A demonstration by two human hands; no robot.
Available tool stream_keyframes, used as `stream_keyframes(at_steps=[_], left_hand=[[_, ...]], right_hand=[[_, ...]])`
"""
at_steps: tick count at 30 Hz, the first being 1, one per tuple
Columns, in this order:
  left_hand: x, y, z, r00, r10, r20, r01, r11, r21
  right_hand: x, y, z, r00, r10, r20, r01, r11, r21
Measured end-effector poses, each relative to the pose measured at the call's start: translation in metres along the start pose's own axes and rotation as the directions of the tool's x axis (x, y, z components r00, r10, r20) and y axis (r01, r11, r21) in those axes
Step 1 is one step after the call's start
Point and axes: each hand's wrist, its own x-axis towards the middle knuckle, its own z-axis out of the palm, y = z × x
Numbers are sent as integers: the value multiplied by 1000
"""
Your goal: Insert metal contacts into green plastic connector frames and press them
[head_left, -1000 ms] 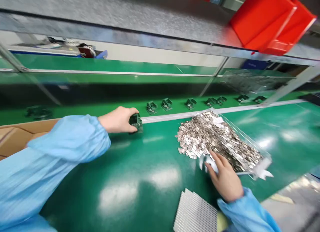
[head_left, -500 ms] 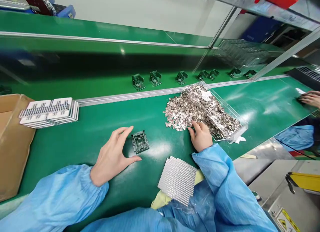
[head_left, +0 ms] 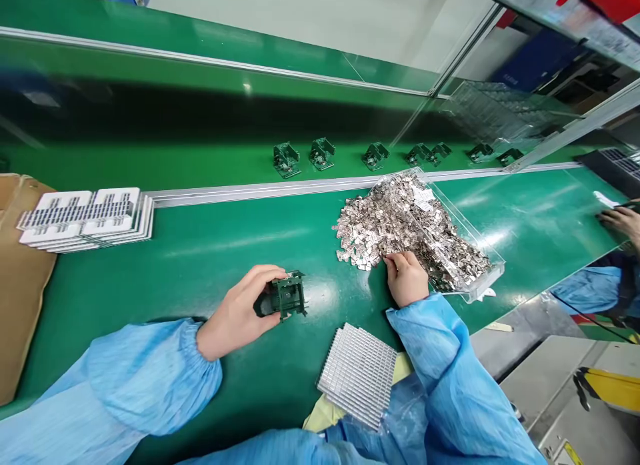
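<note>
My left hand (head_left: 245, 311) grips a small green circuit-board assembly (head_left: 290, 295) between thumb and fingers, tilted up over the green bench. My right hand (head_left: 407, 278) is at the near edge of a heap of small silvery metal pieces (head_left: 367, 228), thumb and forefinger pinched together; what they hold, if anything, is too small to name. The heap spills from a clear plastic tray (head_left: 495, 273) lying on the bench. Between my forearms, near my body, sits a stack of silver gridded sheets (head_left: 359, 375).
White panels (head_left: 87, 218) are stacked at the left beside a cardboard box (head_left: 25, 285). Several green board assemblies (head_left: 286, 159) stand in a row behind the metal rail (head_left: 225, 193). Another person's hand (head_left: 623, 221) shows at the far right.
My left hand has closed on the green assembly and tilted it up from the bench. My right fingers have drawn together at the heap's edge. The view has shifted slightly.
</note>
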Motion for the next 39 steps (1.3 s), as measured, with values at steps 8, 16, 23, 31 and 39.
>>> stream_keyframes(at_steps=[8, 16, 23, 31, 39], left_hand=[[0, -1, 6, 999, -52, 2, 52, 981, -184], [0, 0, 7, 998, -67, -20, 61, 975, -212], [1, 4, 6, 995, -82, -57, 66, 968, -241], [-2, 6, 10, 990, -129, -51, 105, 939, -329], [-8, 11, 16, 986, -165, 21, 155, 866, -476]], right_hand=[[4, -1, -5, 994, 108, -36, -105, 992, 74], [1, 0, -25, 946, 321, -40, -305, 926, 224], [-11, -26, -53, 928, 280, 245, -367, 796, 480], [-53, -78, -103, 854, 199, 480, -500, 568, 654], [-82, -112, -125, 877, 134, 462, -462, 500, 733]])
